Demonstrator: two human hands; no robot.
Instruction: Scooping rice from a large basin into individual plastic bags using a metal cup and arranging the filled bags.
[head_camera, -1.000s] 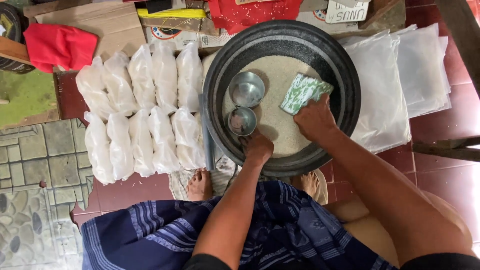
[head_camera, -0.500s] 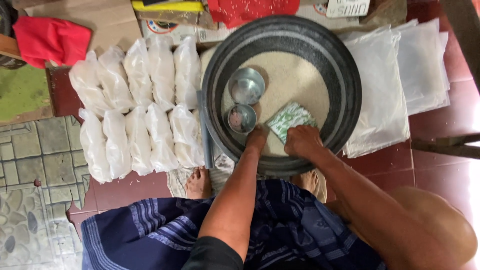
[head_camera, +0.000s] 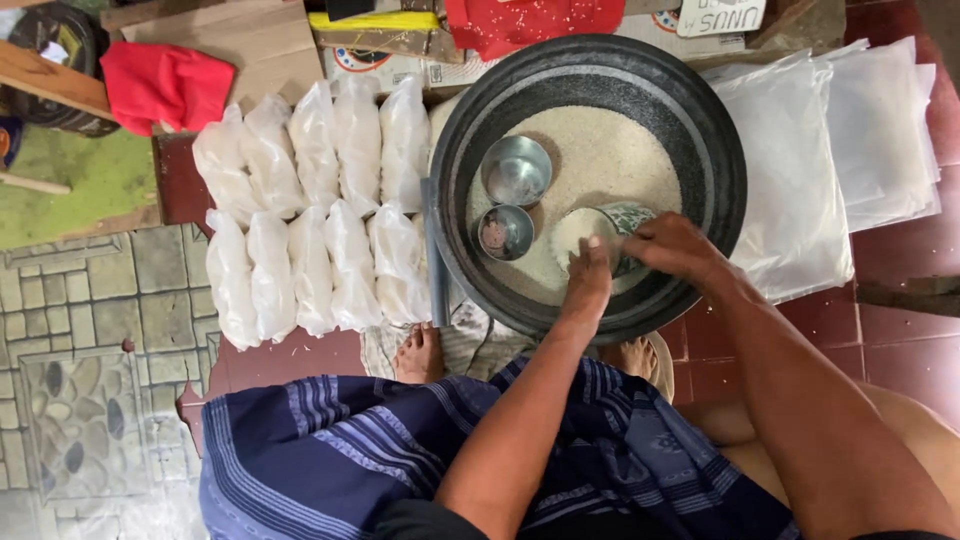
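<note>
I see a small bowl with a green-and-white patterned outside, heaped with white rice and sitting tilted in the near right part of a big dark round basin. The basin holds a bed of the same white rice, and two shiny metal cups rest on the grain at its left, the larger one farther, the smaller nearer. My left hand reaches in over the near rim, fingers close together and laid against the left edge of the bowl, palm down. My right hand comes from the right, fingers curled over the bowl's right rim and gripping it. Both forearms stretch out from over a dark blue striped cloth on my lap. To the left of the basin lie two rows of filled clear bags of rice; to the right, a stack of flat empty plastic bags. A red cloth lies far left.
</note>
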